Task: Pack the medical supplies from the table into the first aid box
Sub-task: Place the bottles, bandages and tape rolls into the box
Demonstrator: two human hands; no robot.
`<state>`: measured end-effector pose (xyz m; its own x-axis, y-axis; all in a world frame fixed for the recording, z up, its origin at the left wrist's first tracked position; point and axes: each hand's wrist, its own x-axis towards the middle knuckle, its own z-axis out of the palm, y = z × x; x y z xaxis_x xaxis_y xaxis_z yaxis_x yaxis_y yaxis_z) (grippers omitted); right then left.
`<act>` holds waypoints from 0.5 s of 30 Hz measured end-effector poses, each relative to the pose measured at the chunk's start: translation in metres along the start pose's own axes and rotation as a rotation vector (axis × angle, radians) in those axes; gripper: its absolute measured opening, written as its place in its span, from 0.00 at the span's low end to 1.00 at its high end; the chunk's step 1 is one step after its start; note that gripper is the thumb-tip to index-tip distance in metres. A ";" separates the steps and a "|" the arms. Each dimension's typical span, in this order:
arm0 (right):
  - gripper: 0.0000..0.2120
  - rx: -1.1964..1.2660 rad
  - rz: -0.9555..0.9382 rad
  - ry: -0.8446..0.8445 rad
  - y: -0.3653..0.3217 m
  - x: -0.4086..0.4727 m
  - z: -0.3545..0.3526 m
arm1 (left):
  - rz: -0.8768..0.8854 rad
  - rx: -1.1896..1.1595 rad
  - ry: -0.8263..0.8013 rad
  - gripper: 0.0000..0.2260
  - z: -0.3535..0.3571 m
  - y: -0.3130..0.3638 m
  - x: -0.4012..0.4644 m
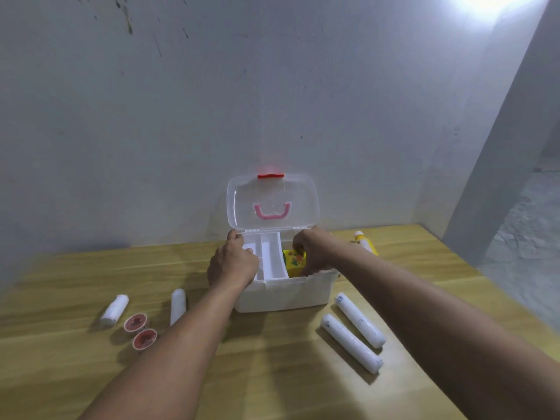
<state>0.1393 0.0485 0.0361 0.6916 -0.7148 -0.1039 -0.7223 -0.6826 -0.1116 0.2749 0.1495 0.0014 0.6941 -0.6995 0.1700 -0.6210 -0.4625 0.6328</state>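
1. First aid box (285,295), white translucent, open at back centre of wooden table (272,374), near wall; clear lid (272,204) upright with pink handle (271,211) and red latch (271,176).
2. Left hand (231,265) on left rim of box, fingers over white divided tray (271,259) inside; holding tray or just resting on it, cannot tell.
3. Right hand (315,253) inside right side of box, fingers curled on yellow patterned pack (294,262), pack partly down in box beside tray.
4. Yellow bottle (365,242) with white cap behind right forearm, on table just right of box.
5. Two long white rolls (360,319) (351,344) side by side, front right of box.
6. Two shorter white rolls (114,309) (178,306) left of box; two small red round tubs (135,322) (145,338) between them, touching.
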 end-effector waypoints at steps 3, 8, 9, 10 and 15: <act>0.26 0.009 0.021 -0.001 -0.001 0.002 0.004 | -0.001 0.005 0.002 0.19 0.000 0.000 0.000; 0.28 0.155 0.063 0.023 -0.003 0.002 0.006 | -0.006 0.006 0.002 0.19 0.001 -0.001 0.001; 0.26 0.193 0.074 0.042 -0.003 0.002 0.007 | -0.006 0.005 0.001 0.19 0.001 -0.001 0.001; 0.24 0.231 0.088 0.069 -0.002 0.002 0.008 | -0.006 0.003 0.001 0.19 0.001 -0.001 0.001; 0.22 0.363 0.139 0.071 -0.001 0.002 0.010 | -0.010 0.001 -0.012 0.18 0.001 -0.001 0.002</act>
<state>0.1416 0.0493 0.0259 0.5756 -0.8142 -0.0758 -0.7504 -0.4891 -0.4446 0.2766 0.1488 0.0004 0.6961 -0.7011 0.1548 -0.6143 -0.4698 0.6340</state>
